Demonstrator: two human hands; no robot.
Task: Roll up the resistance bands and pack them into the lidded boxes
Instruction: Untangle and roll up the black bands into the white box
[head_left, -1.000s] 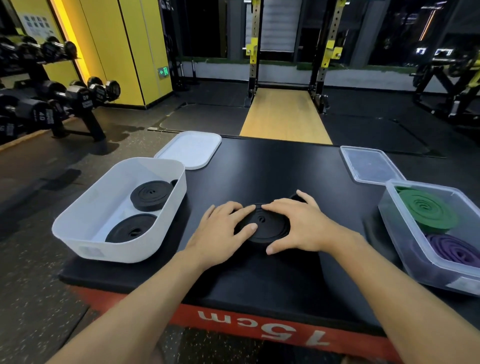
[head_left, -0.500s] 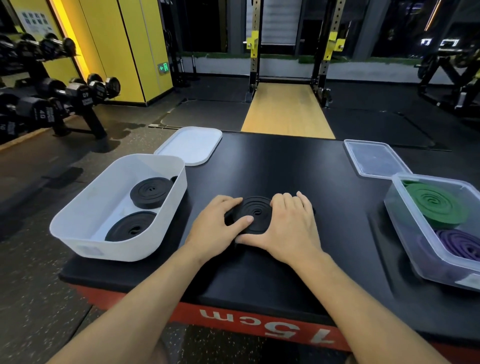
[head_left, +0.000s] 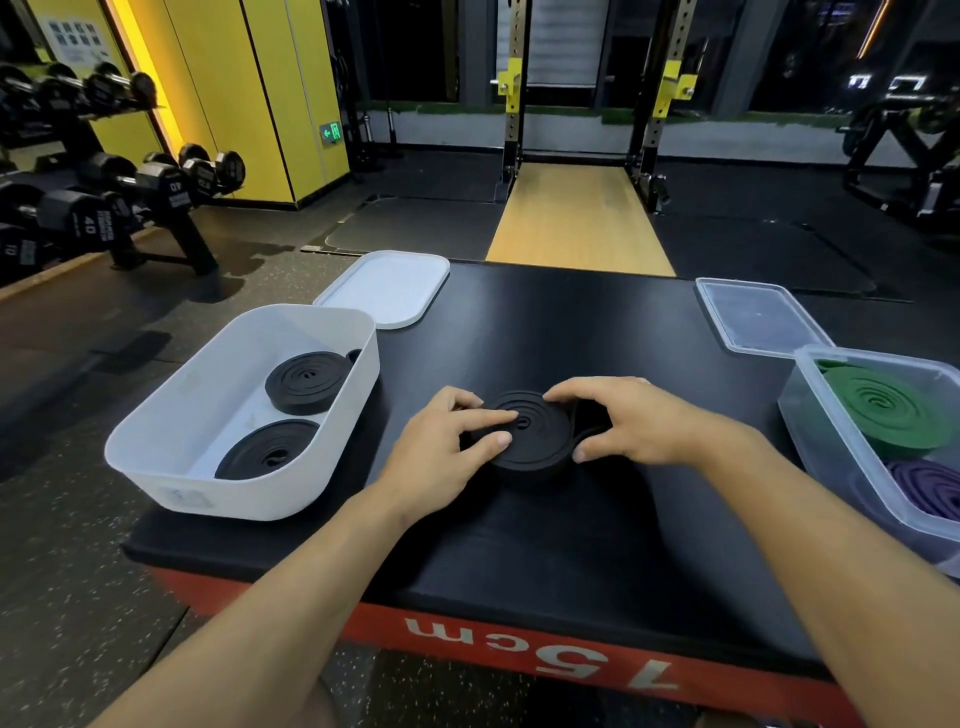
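The left hand (head_left: 441, 449) and right hand (head_left: 641, 423) grip the coiled black band (head_left: 537, 439) on a black gym platform (head_left: 519, 551).

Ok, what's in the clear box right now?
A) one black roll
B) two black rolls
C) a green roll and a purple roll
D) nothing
C: the clear box holds a green roll and a purple roll, no black one.

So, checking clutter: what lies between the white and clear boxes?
Head view: the black band roll, gripped by left hand and right hand, on tabletop.
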